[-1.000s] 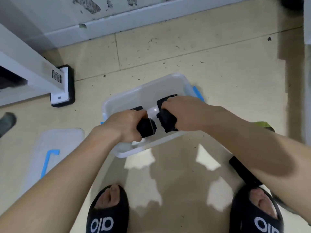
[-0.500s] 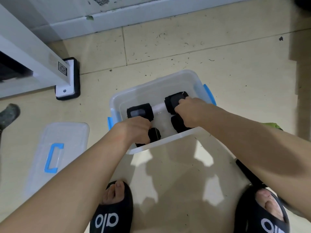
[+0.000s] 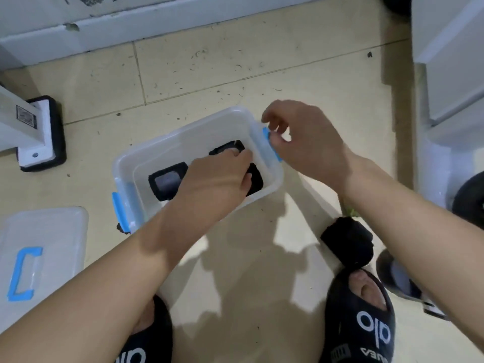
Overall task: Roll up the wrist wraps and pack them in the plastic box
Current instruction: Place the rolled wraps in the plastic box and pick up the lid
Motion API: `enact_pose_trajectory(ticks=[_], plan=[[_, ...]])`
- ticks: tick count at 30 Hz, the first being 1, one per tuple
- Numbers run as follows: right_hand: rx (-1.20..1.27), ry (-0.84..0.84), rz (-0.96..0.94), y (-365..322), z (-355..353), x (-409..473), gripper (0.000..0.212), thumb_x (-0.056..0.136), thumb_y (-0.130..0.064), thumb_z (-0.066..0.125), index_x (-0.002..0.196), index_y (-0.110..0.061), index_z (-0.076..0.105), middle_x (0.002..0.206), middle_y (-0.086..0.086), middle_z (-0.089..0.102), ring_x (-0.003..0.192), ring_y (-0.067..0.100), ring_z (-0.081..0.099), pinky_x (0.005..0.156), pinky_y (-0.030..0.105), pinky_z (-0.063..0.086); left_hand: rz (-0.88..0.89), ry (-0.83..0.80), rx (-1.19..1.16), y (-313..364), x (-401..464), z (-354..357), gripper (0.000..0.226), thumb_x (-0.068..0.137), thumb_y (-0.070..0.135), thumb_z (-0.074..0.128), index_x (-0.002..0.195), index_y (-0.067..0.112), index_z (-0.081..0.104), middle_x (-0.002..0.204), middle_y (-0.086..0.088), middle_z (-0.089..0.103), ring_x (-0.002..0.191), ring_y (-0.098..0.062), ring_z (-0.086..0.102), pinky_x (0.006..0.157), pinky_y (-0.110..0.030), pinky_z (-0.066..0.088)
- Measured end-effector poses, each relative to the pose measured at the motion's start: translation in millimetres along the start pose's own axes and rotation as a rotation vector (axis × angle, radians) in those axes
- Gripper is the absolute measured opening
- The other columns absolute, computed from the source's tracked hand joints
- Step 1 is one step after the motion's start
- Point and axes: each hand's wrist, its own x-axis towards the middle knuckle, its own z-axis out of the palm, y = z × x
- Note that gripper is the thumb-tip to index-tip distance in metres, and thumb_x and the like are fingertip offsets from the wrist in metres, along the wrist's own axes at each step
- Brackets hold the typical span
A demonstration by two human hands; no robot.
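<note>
A clear plastic box point(image 3: 146, 163) with blue latches stands on the floor in front of my feet. Black rolled wrist wraps lie inside it: one at the left point(image 3: 167, 182), one at the back right point(image 3: 227, 148) and one at the front right point(image 3: 256, 180). My left hand point(image 3: 217, 179) reaches into the box, its fingertips on the back-right wrap and its thumb against the front-right one. My right hand point(image 3: 303, 137) hovers over the box's right end beside the blue latch point(image 3: 272, 148), fingers loosely curled and holding nothing. Another rolled wrap point(image 3: 348, 242) lies on the floor by my right foot.
The box's clear lid point(image 3: 49, 231) with a blue handle lies on the floor to the left. A white frame foot with a black pad point(image 3: 39, 137) stands at the far left. White furniture point(image 3: 450, 106) and a dark wheel point(image 3: 471, 200) are at the right.
Both hands have let go of the wraps they lowered into the box. My right hand has come out to the box's right end; my left hand has reached across to the right-hand wraps.
</note>
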Motion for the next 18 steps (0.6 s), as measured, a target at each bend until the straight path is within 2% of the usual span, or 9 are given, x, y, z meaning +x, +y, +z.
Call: enact_pose_trajectory(ticks=[2, 3, 5, 7, 9, 11, 12, 14, 18], plan=[[0.020, 0.152, 0.264, 39.4, -28.8, -13.1, 0.023, 0.090, -0.010, 0.057, 0.111, -0.014, 0.066, 0.096, 0.003, 0.067, 0.088, 0.025, 0.061, 0.082, 0.038, 0.052, 0.187, 0.222, -0.162, 40.9, 4.5, 5.3, 0.012, 0.097, 0.022, 0.054, 0.105, 0.013, 0.053, 0.092, -0.003, 0.055, 0.071, -0.027, 0.055, 0.051, -0.033, 0.045], [-0.032, 0.117, 0.441, 62.6, -38.5, -20.7, 0.028, 0.091, -0.015, 0.059, 0.119, -0.014, 0.063, 0.104, 0.005, 0.066, 0.095, 0.026, 0.061, 0.086, 0.037, 0.051, 0.280, 0.237, -0.212, 62.0, 4.9, 14.6, 0.019, 0.091, 0.020, 0.061, 0.108, 0.011, 0.058, 0.093, -0.005, 0.059, 0.072, -0.027, 0.058, 0.049, -0.030, 0.042], [-0.184, -0.094, 0.756, 103.4, -45.8, -42.3, 0.051, 0.093, -0.028, 0.063, 0.141, -0.014, 0.050, 0.129, 0.015, 0.057, 0.117, 0.034, 0.056, 0.096, 0.039, 0.048, 0.455, 0.166, -0.192, 101.9, 5.5, 44.6, 0.035, 0.079, 0.017, 0.074, 0.112, 0.010, 0.064, 0.098, -0.007, 0.064, 0.077, -0.026, 0.063, 0.054, -0.029, 0.044], [-0.246, -0.246, 0.902, 127.6, -39.9, -67.8, 0.071, 0.091, -0.039, 0.066, 0.151, -0.014, 0.037, 0.143, 0.020, 0.045, 0.130, 0.041, 0.048, 0.105, 0.047, 0.047, 0.551, -0.007, -0.165, 133.3, 7.0, 75.7, 0.048, 0.075, 0.008, 0.074, 0.122, 0.006, 0.065, 0.107, -0.011, 0.066, 0.089, -0.031, 0.064, 0.073, -0.035, 0.052], [-0.223, -0.304, 0.967, 140.5, -28.7, -88.4, 0.082, 0.087, -0.047, 0.071, 0.152, -0.015, 0.033, 0.145, 0.019, 0.040, 0.134, 0.041, 0.044, 0.108, 0.048, 0.044, 0.577, -0.110, -0.137, 151.1, 8.9, 101.4, 0.054, 0.080, 0.007, 0.065, 0.134, 0.003, 0.061, 0.123, -0.014, 0.066, 0.107, -0.034, 0.063, 0.096, -0.041, 0.051], [-0.164, -0.324, 0.995, 150.4, -16.5, -103.5, 0.083, 0.083, -0.050, 0.073, 0.147, -0.016, 0.034, 0.140, 0.018, 0.045, 0.127, 0.038, 0.049, 0.104, 0.044, 0.046, 0.617, -0.090, -0.095, 163.3, 10.0, 118.3, 0.050, 0.089, 0.011, 0.043, 0.133, 0.000, 0.063, 0.130, -0.017, 0.067, 0.117, -0.035, 0.063, 0.104, -0.042, 0.050], [-0.125, -0.314, 0.994, 153.3, -11.1, -109.4, 0.079, 0.082, -0.050, 0.074, 0.143, -0.016, 0.036, 0.135, 0.017, 0.049, 0.119, 0.035, 0.052, 0.097, 0.041, 0.048, 0.642, -0.049, -0.082, 169.1, 9.9, 124.9, 0.051, 0.091, 0.010, 0.033, 0.128, 0.000, 0.067, 0.129, -0.017, 0.069, 0.117, -0.034, 0.064, 0.104, -0.042, 0.051], [-0.079, -0.265, 0.966, 156.6, -3.5, -116.0, 0.070, 0.082, -0.044, 0.075, 0.133, -0.015, 0.038, 0.124, 0.015, 0.055, 0.103, 0.032, 0.053, 0.082, 0.036, 0.045, 0.665, 0.038, -0.091, 180.6, 10.6, 132.5, 0.051, 0.094, 0.007, 0.027, 0.116, 0.002, 0.073, 0.118, -0.016, 0.073, 0.111, -0.033, 0.068, 0.099, -0.042, 0.055], [-0.066, -0.204, 0.941, 159.0, -0.7, -117.2, 0.056, 0.081, -0.033, 0.073, 0.122, -0.013, 0.040, 0.114, 0.012, 0.058, 0.098, 0.032, 0.057, 0.073, 0.035, 0.042, 0.555, 0.160, -0.085, 204.3, 14.3, 147.1, 0.046, 0.092, -0.003, 0.029, 0.097, 0.009, 0.074, 0.100, -0.013, 0.070, 0.084, -0.033, 0.064, 0.078, -0.039, 0.055]])
